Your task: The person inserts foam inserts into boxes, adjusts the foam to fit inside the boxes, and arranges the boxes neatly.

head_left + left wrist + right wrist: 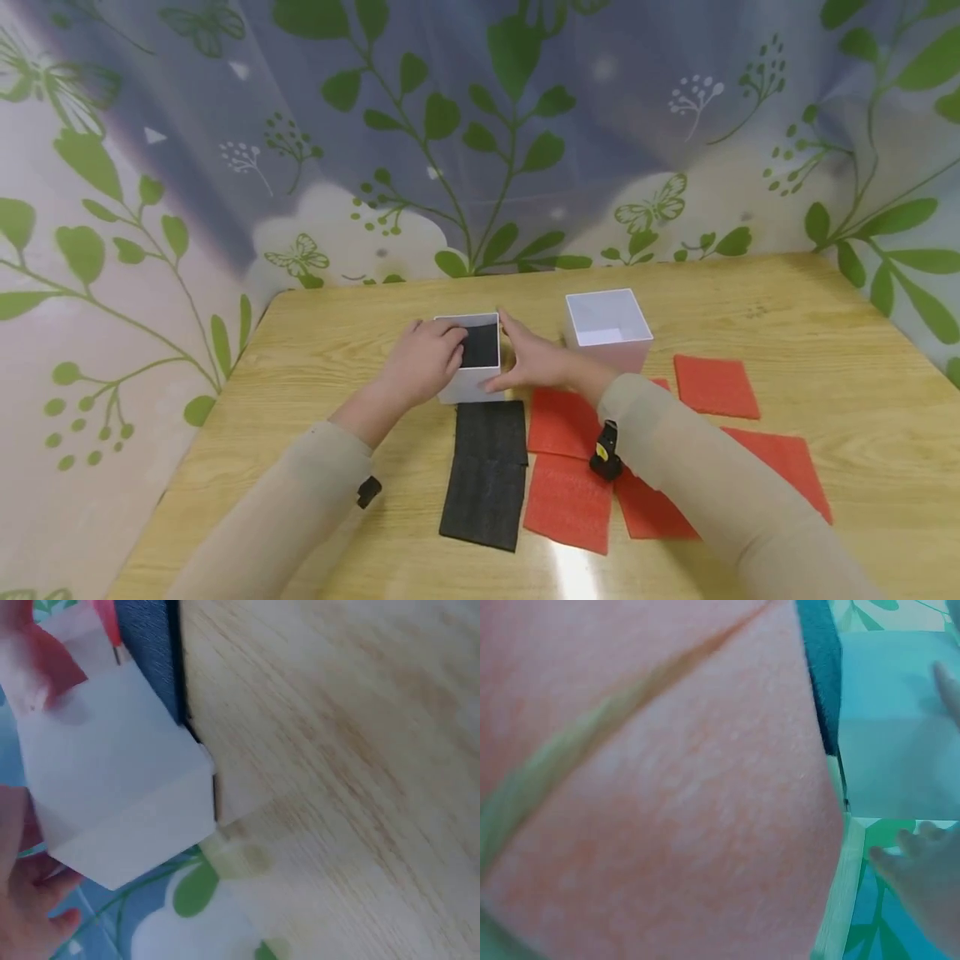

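Observation:
A white box (471, 385) stands near the middle of the table, with a black cloth square (480, 346) inside. My left hand (423, 362) reaches over its left rim, fingers at the cloth; how far they go in is hidden. With the thumb on the near side and a finger at the far corner, my right hand (536, 358) holds the box from the right. The left wrist view shows the box (112, 780) with my left hand (30, 900) at its rim. Two black cloth squares (483, 492) lie in front of the box.
A second white box (611, 350) stands open to the right. Several red cloth squares (567, 500) lie in front and to the right, some partly under my right forearm. A patterned curtain (420, 150) hangs behind the wooden table (360, 333).

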A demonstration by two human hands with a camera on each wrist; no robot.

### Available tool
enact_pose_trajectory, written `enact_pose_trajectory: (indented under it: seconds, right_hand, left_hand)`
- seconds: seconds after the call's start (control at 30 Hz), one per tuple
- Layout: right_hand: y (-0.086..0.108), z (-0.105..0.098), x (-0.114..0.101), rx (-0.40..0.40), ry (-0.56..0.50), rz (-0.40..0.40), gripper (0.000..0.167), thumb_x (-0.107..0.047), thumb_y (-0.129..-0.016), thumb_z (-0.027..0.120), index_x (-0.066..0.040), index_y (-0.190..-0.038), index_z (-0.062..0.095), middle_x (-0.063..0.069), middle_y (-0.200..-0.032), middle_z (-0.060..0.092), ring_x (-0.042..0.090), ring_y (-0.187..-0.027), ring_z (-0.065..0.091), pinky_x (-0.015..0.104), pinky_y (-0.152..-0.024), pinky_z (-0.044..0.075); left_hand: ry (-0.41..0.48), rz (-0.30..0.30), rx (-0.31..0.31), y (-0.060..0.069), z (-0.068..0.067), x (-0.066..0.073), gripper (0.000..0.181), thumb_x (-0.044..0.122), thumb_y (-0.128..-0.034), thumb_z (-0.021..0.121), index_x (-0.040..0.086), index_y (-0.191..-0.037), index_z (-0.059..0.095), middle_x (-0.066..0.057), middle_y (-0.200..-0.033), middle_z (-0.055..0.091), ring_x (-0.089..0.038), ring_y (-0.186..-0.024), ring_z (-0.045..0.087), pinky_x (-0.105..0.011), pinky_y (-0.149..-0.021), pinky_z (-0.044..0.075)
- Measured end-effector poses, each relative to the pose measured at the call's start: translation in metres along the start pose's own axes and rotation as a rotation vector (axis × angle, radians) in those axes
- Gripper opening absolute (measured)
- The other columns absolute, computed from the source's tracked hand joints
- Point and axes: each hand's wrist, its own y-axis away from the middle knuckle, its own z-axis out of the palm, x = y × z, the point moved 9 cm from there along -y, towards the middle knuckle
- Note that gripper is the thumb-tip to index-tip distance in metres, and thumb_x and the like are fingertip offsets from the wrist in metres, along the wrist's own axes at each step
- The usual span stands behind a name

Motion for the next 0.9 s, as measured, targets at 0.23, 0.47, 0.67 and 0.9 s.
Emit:
enact_pose_trajectory:
  seconds: [0.23, 0.47, 0.67, 0.9]
  right_hand:
    - [0.0, -0.003, -0.003, 0.046, 0.044, -0.025, 0.119, -0.035, -0.071, 0.081, -0.019, -0.15, -0.007, 0.007, -0.155, 0.005, 0.024, -0.139, 0.017, 0.043, -0.106, 0.028]
    - [-0.002, -0.006, -0.002, 0.042, 0.107, -0.004, 0.117, -0.037, -0.071, 0.081, -0.016, -0.15, -0.003, 0.01, -0.153, 0.01, 0.025, -0.137, 0.022, 0.042, -0.105, 0.03]
    - [-0.002, -0.007, 0.0, 0.05, 0.117, 0.016, 0.119, -0.038, -0.07, 0.081, -0.015, -0.15, -0.005, 0.012, -0.153, 0.011, 0.025, -0.136, 0.025, 0.043, -0.106, 0.029]
    - [-0.002, -0.004, 0.002, 0.026, 0.145, 0.052, 0.12, -0.04, -0.07, 0.081, -0.012, -0.149, -0.005, 0.013, -0.152, 0.014, 0.026, -0.136, 0.026, 0.044, -0.106, 0.028]
  left_hand:
    - [0.013, 0.289, 0.192, 0.031, -0.023, 0.045, 0.02, 0.022, -0.0873, 0.062, 0.006, -0.097, 0.069, -0.005, -0.091, 0.062, -0.019, -0.079, 0.058, -0.034, -0.072, 0.05]
    - [-0.003, 0.268, 0.022, 0.049, 0.0, 0.053, 0.026, 0.029, -0.0861, 0.065, 0.008, -0.102, 0.068, -0.003, -0.099, 0.061, -0.018, -0.089, 0.06, -0.035, -0.082, 0.049]
    - [-0.025, 0.326, -0.172, 0.066, 0.018, 0.066, 0.044, 0.041, -0.0885, 0.06, 0.008, -0.117, 0.063, -0.006, -0.112, 0.06, -0.02, -0.099, 0.058, -0.036, -0.088, 0.047]
    - [-0.017, 0.35, -0.386, 0.084, 0.03, 0.082, 0.065, 0.055, -0.0874, 0.054, 0.011, -0.135, 0.049, -0.009, -0.134, 0.049, -0.023, -0.118, 0.05, -0.039, -0.095, 0.043]
